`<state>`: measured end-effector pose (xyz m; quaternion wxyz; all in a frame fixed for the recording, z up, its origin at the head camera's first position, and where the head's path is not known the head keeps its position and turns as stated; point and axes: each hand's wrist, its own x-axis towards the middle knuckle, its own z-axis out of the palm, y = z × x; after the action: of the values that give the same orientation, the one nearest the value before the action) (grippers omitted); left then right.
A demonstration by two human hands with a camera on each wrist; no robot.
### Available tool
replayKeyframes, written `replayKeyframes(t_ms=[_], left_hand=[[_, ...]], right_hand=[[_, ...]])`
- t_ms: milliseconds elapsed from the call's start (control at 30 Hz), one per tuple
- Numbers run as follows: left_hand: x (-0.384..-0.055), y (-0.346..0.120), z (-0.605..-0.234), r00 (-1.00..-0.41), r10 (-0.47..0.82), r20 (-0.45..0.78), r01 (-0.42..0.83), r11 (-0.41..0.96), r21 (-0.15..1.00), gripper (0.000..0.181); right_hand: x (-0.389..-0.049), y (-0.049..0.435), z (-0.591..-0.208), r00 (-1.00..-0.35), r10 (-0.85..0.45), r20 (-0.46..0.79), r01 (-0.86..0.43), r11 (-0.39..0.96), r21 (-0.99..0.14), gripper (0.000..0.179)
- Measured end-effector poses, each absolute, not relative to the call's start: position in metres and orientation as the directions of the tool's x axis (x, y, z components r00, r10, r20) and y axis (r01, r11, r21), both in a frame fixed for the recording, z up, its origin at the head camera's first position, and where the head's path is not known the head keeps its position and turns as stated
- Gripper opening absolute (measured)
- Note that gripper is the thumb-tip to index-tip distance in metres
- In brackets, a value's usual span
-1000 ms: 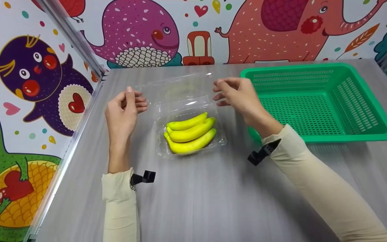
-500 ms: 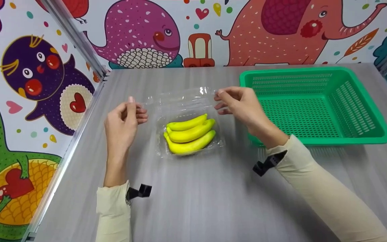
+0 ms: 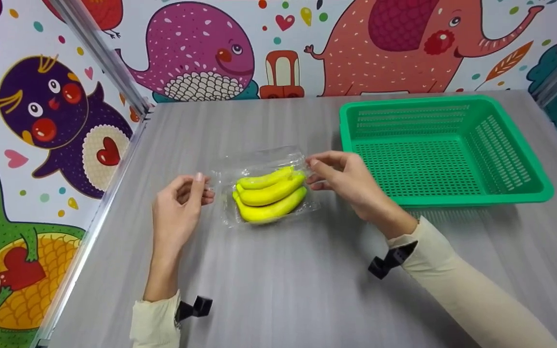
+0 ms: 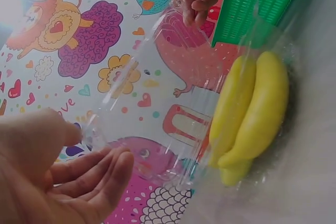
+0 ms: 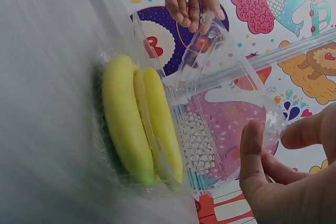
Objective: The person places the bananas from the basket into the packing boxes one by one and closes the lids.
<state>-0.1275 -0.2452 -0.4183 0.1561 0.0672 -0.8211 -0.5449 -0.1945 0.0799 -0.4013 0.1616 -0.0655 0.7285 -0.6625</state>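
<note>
Three yellow bananas lie in a clear plastic clamshell box on the table, in front of me. Its hinged lid is raised at a slant over the fruit, still apart from the base along the front. My left hand pinches the lid's left corner between thumb and fingers. At the opposite corner, my right hand pinches the lid the same way, as the right wrist view shows up close. The clear plastic makes the lid's exact edge hard to make out in the head view.
A green plastic basket with slotted walls stands to the right, just beyond my right hand. Cartoon-printed panels border the grey table at the back and left.
Both hands have come toward me and brought the lid with them. It has swung from leaning back behind the bananas to slanting over them. The bananas and basket stay put.
</note>
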Motion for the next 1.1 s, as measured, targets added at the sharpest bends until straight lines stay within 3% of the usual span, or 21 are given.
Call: replayKeyframes(t_ms=[300,633,867,1100], left_hand=[[-0.108,-0.244,-0.438,-0.954,-0.278,0.113,0.008,0.353,0.935,0.023],[-0.099,-0.243,-0.456,-0.965,-0.26,0.036,-0.061,0.358,0.932,0.024],[-0.099,-0.245,-0.462,-0.973,-0.223,0.052,-0.037,0.378,0.925,0.022],[-0.099,-0.246,-0.465,-0.977,-0.21,0.02,-0.054,0.342,0.938,0.033]], right_hand=[[-0.17,0.074,-0.416,-0.929,-0.329,-0.17,0.102,0.215,-0.971,0.046],[-0.15,0.066,-0.449,-0.976,-0.206,-0.064,-0.004,0.317,-0.948,0.044],[-0.147,0.066,-0.463,-0.987,-0.158,0.021,-0.07,0.313,-0.947,0.04],[-0.147,0.07,-0.47,-0.987,-0.159,-0.007,-0.04,0.288,-0.957,0.044]])
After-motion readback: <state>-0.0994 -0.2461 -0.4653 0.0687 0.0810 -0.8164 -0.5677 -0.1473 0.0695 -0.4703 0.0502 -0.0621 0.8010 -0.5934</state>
